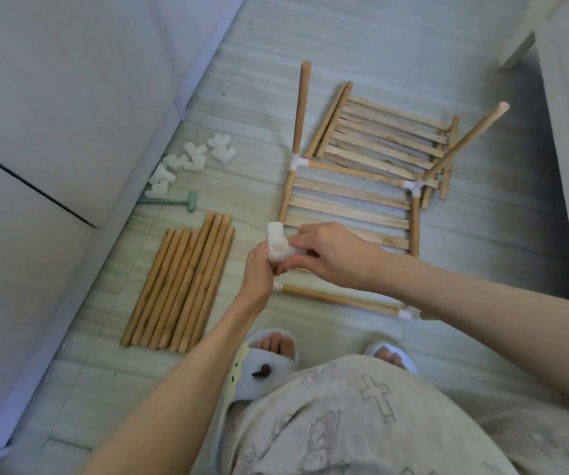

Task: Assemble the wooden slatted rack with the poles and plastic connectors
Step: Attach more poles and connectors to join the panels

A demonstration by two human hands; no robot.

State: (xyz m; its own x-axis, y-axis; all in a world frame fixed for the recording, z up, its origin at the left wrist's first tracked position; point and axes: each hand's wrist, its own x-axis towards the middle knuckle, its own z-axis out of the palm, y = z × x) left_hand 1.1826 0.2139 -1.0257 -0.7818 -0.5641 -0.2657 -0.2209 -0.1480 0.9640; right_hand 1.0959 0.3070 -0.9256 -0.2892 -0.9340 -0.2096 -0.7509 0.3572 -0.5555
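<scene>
Both hands — left hand (257, 269), right hand (332, 255) — grip one white connector (278, 246).

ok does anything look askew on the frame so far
Yes: the far right pole leans out to the right from its connector, while the far left pole stands nearly straight. A second slat panel lies skewed behind the frame.

We can read no words, brand names or numbers anywhere in this view. The only mark we can make out is a cross-shaped printed motif on the grey patterned garment (362, 423) over the person's lap; the prints beside it are too blurred to tell.
</scene>
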